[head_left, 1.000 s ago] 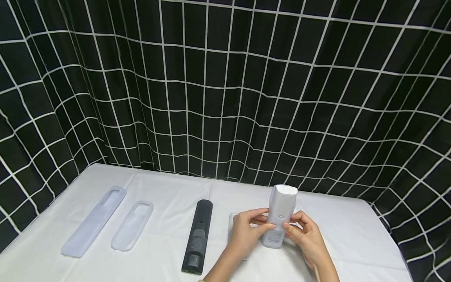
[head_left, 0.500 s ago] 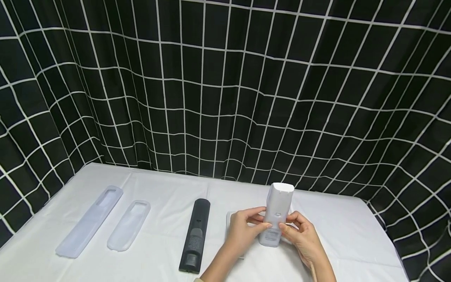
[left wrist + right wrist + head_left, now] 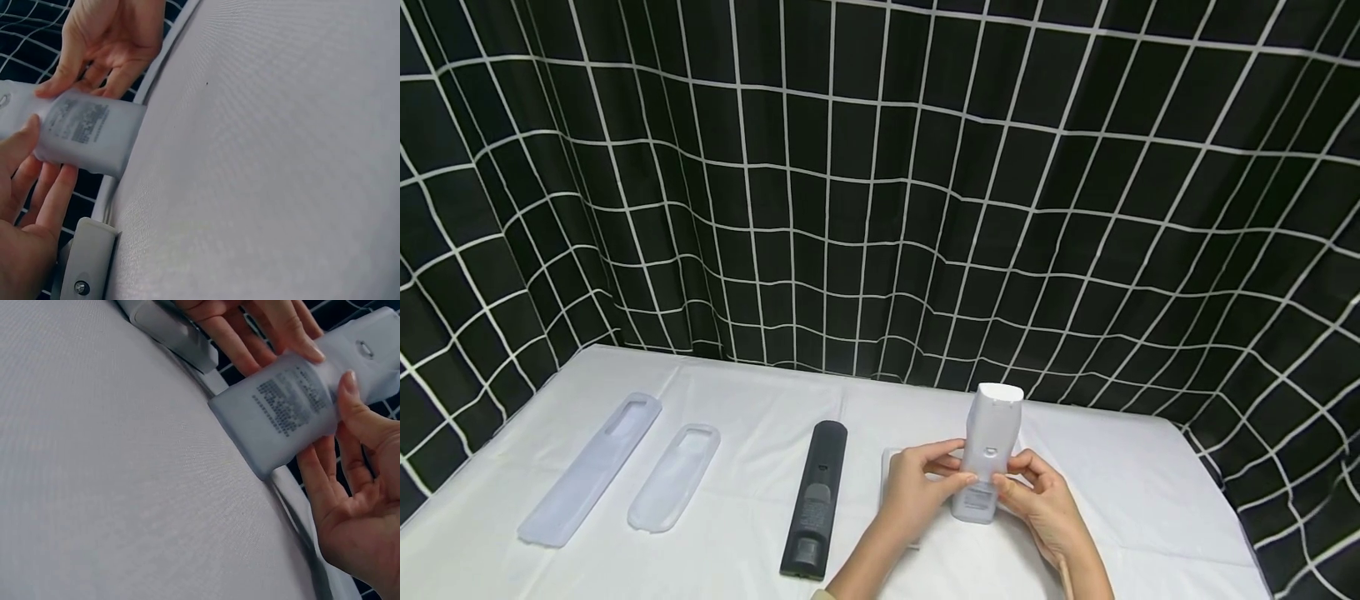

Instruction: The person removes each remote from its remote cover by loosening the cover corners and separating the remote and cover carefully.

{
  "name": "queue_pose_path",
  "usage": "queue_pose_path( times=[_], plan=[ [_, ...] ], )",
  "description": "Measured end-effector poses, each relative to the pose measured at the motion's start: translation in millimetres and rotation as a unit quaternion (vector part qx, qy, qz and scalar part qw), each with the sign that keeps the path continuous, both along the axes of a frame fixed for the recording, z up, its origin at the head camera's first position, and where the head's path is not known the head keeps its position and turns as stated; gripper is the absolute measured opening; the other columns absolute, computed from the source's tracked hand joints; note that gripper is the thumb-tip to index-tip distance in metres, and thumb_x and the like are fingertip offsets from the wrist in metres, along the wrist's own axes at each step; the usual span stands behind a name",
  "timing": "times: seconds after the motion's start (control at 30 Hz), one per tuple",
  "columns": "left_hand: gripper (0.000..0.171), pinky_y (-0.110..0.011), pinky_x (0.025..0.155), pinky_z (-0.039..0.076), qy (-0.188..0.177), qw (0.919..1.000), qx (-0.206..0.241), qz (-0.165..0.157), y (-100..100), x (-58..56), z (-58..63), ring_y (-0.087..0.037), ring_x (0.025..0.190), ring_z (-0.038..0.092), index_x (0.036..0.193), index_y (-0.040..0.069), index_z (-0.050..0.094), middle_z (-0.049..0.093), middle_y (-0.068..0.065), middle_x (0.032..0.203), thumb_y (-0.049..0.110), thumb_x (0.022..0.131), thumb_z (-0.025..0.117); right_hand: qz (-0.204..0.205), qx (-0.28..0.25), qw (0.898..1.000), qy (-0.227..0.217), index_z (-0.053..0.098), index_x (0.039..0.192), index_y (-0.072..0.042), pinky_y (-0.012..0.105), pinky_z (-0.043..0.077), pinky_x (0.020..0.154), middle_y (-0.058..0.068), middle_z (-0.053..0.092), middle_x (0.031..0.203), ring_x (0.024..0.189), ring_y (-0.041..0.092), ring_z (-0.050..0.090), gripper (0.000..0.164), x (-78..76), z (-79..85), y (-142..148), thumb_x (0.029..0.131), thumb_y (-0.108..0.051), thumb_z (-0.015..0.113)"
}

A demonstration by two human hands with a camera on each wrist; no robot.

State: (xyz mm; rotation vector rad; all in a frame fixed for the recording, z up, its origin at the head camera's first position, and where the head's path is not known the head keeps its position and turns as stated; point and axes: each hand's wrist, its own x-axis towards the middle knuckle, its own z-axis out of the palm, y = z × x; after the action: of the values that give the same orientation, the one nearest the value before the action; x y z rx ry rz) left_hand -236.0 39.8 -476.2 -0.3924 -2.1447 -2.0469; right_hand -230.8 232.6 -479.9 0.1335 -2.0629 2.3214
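Observation:
A white remote control (image 3: 992,429), its back toward me, stands nearly upright on the table inside a translucent cover (image 3: 250,428). A printed label shows through the cover's lower part. My left hand (image 3: 917,487) pinches the covered remote from the left, thumb on its back and fingers behind the side. From the right, my right hand (image 3: 1047,500) pinches it the same way, the two thumbs almost meeting. The lower end of the cover is right at the cloth in both wrist views. The front of the remote is hidden from me.
A pale, flat object (image 3: 888,467) lies partly hidden under my left wrist. Left of it lies a black remote control (image 3: 816,500), back up. Two translucent covers, a longer one (image 3: 587,475) and a shorter one (image 3: 673,483), lie at the left. A black gridded curtain (image 3: 865,208) hangs behind the white-clothed table.
The head view has shifted slightly, so everything sits a little further left. Both hands keep their pinch on the white remote, whose top stands slightly higher in view.

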Motion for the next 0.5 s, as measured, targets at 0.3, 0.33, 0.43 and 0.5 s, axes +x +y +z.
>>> queue_pose_path(
  times=[0.3,0.33,0.43,0.5],
  plan=[
    [0.039,-0.018,0.077,0.059,-0.004,1.0000,0.002,0.003,-0.5,-0.1,-2.4,-0.017,0.083,0.076,0.120,0.000,0.078,0.078,-0.015,0.092,0.000,0.082,0.088,-0.003,0.006,1.000,-0.008,0.062,0.092,-0.014,0.023,0.061,0.078,-0.002,0.057,0.100,0.085,0.005,0.065,0.027,0.1,-0.6,-1.2,0.092,0.012,0.070],
    [0.040,-0.018,0.078,0.059,-0.004,1.0000,0.001,0.003,-0.6,0.1,-2.2,-0.017,0.083,0.076,0.120,0.000,0.078,0.078,-0.015,0.092,0.000,0.081,0.088,-0.004,0.006,1.000,-0.008,0.062,0.092,-0.014,0.023,0.062,0.078,-0.002,0.058,0.100,0.085,0.005,0.065,0.027,0.2,-0.7,-1.1,0.092,0.012,0.070],
    [0.040,-0.018,0.077,0.060,-0.001,1.0000,-0.002,0.004,-0.6,0.5,-1.7,-0.019,0.084,0.076,0.119,0.000,0.078,0.078,-0.015,0.092,0.000,0.080,0.089,-0.003,0.011,1.000,-0.004,0.063,0.092,-0.013,0.024,0.062,0.077,-0.002,0.058,0.100,0.084,0.006,0.067,0.027,0.3,-0.1,-0.3,0.092,0.013,0.070],
    [0.040,-0.019,0.078,0.060,0.005,0.9999,-0.008,0.006,-0.2,0.6,-0.6,-0.018,0.083,0.076,0.119,0.000,0.078,0.078,-0.015,0.091,0.000,0.080,0.089,-0.004,0.016,1.000,0.003,0.063,0.091,-0.012,0.023,0.062,0.076,-0.001,0.060,0.100,0.081,0.005,0.068,0.027,0.4,1.6,0.4,0.090,0.014,0.070]
  ],
)
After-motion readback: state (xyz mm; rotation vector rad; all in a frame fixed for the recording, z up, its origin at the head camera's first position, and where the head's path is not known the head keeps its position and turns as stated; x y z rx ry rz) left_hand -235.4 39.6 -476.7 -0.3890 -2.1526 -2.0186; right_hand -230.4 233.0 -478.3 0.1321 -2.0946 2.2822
